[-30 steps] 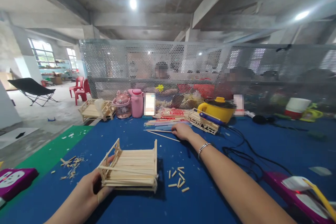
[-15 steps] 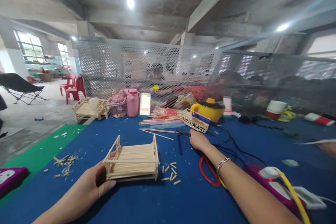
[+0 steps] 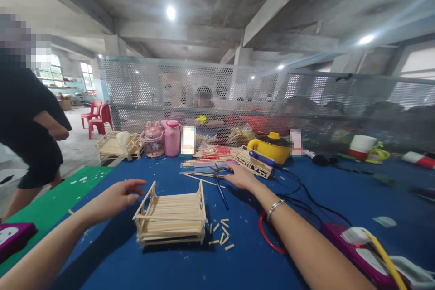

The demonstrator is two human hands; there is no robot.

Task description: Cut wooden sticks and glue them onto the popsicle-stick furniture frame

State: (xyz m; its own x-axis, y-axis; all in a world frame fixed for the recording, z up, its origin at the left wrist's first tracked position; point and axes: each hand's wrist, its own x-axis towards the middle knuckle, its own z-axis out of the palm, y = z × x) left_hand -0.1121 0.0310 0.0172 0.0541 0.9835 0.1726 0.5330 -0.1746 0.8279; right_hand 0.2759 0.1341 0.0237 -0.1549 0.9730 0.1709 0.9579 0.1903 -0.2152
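A small bed-like frame of glued wooden sticks (image 3: 175, 213) stands upright on the blue table in front of me. My left hand (image 3: 117, 197) hovers just left of it, apart from it, fingers loosely spread and holding nothing. Farther away, my right hand (image 3: 240, 176) has its fingers closed on a pair of blue-handled pliers (image 3: 221, 190); one handle points toward me, and the other is mostly hidden by the fingers. Under and behind the pliers lie loose long sticks (image 3: 204, 175). Several short cut stick pieces (image 3: 222, 234) are scattered right of the frame.
A second stick frame (image 3: 253, 161) lies by a yellow pot (image 3: 272, 147). Another stick frame (image 3: 117, 146) stands back left near a pink bottle (image 3: 172, 138). Black cables and a purple power strip (image 3: 363, 253) are at right. A person (image 3: 30, 113) is at far left.
My left hand has let go of the stick frame and lifted to its left. My right hand has moved left, and the pliers have shifted with it. A person has come into view at left.
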